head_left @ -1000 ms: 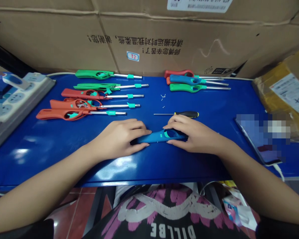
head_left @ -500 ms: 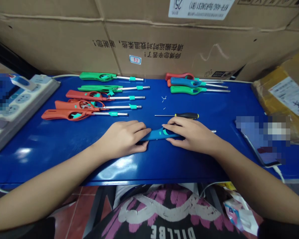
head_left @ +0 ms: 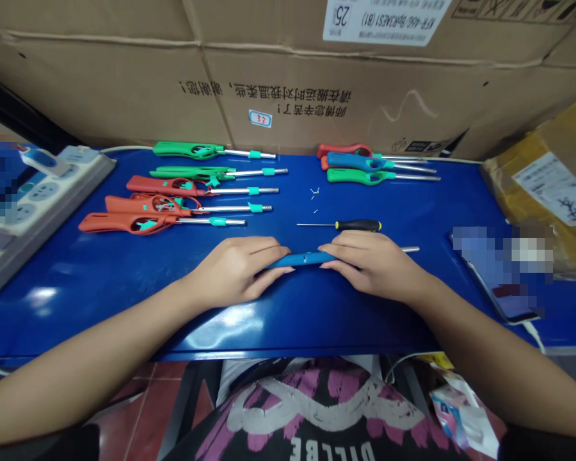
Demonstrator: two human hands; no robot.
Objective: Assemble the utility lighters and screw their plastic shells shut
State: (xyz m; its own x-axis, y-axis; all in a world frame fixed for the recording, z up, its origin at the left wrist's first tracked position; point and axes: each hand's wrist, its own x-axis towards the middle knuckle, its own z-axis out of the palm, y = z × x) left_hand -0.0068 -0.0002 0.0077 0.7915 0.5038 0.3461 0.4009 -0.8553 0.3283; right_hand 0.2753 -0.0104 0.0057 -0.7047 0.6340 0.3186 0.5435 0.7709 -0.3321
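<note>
A blue long-nosed lighter [head_left: 301, 259] lies edge-up on the blue table [head_left: 100, 275], its metal tube poking out to the right. My left hand [head_left: 235, 269] is closed round the handle end. My right hand [head_left: 372, 259] is closed over the trigger end, fingertips pinching the body. A black-handled screwdriver [head_left: 358, 225] lies just behind my right hand, its thin shaft pointing left.
Several red and green lighters [head_left: 173, 189] lie in rows at the back left. Three more lighters [head_left: 360, 165] sit at the back right. Tiny white parts [head_left: 314, 192] lie mid-table. A power strip [head_left: 38, 192] is at left, a phone [head_left: 496, 275] at right, cardboard boxes [head_left: 288, 77] behind.
The blue lighter has been rolled from lying flat with its trigger opening showing to standing on its narrow edge. Both hands stayed on it, and the metal tube now shows past my right hand.
</note>
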